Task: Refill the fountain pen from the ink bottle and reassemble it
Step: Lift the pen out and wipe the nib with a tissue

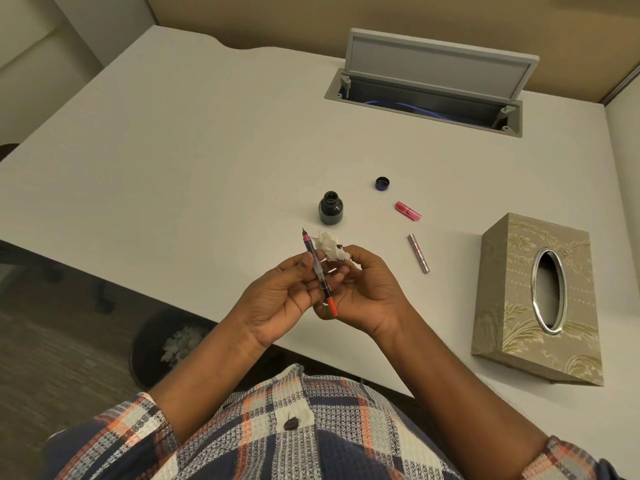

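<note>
Just below the centre of the frame, the pen's inner section (pixel 317 270) is held slantwise above the near edge of the desk (pixel 173 150), its dark nib up and to the left and the orange knob of the converter down and to the right. The left hand (pixel 277 299) pinches it at the clear middle between thumb and fingertips. The right hand (pixel 363 289) is curled around a crumpled, ink-spotted tissue (pixel 330 247) and also seems to touch the lower end of the converter, though that contact is hard to make out.

This piece looks light, thin and stiff, probably smooth plastic that may slip when wet. The nib is the fragile and inky end, so the sound grip is on the pink collar or the clear tube, never on the tip. The converter knob likely turns, so it is a poor place to grip.

Just above the hands stands the open ink bottle (pixel 330 211), upright; it could easily tip. Its cap (pixel 382 183) lies further up and right. Right of centre lie the pink pen cap (pixel 408 211) and below it the metallic pink barrel (pixel 419 253), a part that may roll. The tissue box (pixel 540 299) stands at the right edge.
</note>
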A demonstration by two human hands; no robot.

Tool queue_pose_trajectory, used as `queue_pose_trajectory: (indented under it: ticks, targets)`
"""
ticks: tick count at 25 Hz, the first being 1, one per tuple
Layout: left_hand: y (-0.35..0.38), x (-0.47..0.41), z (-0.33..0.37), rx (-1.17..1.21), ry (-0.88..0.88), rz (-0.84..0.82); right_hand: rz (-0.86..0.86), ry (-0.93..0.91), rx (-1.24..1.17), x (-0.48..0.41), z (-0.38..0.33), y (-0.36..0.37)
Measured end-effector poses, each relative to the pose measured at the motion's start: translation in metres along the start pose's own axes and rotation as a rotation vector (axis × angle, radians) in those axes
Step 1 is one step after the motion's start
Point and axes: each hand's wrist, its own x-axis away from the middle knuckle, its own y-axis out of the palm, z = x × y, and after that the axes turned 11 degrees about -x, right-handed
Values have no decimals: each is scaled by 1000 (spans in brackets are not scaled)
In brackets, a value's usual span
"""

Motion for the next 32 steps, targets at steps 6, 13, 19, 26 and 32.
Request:
queue_pose_trajectory:
  ticks: [6, 13, 19, 26, 32]
  targets:
    - [-7, 1, 3, 17, 4, -85, 5, -16, 104, -5, -5, -10]
    - [-2, 2, 6, -78, 14, -14, 49, -2, 283, -5, -7, -4]
    - [-4, 1, 3, -112, -7, 24, 85, -38, 310, -9, -5, -9]
    - [-6, -3, 0, -109, -4, 59, 193, -254, 451, 0, -8, -2]
    - [-4, -3, 0, -176, 19, 54, 226, -276, 467, 2, -13, 2]
